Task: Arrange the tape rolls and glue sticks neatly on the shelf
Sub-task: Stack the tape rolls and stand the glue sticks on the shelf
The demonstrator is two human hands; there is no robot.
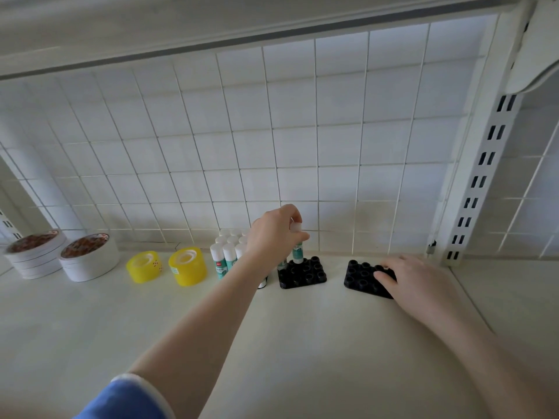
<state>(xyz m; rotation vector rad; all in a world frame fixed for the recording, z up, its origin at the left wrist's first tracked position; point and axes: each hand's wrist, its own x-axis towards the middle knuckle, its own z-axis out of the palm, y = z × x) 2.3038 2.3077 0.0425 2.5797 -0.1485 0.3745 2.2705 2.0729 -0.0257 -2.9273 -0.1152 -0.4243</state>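
My left hand (273, 234) pinches the white cap of a green-labelled glue stick (297, 252) that stands upright in a back hole of a black holder tray (302, 272). A cluster of several more glue sticks (225, 252) stands just left of that hand, partly hidden by my wrist. Two yellow tape rolls (187, 266) (144, 266) lie to their left. Two stacks of white tape rolls (89, 257) (34, 252) stand at the far left. My right hand (420, 281) rests flat on a second black holder tray (361, 276), covering its right part.
All of this sits on a cream shelf board (272, 343) backed by a white wire grid panel (272, 146). A slotted white upright (484, 164) bounds the shelf on the right. Another shelf edge (211, 28) runs overhead.
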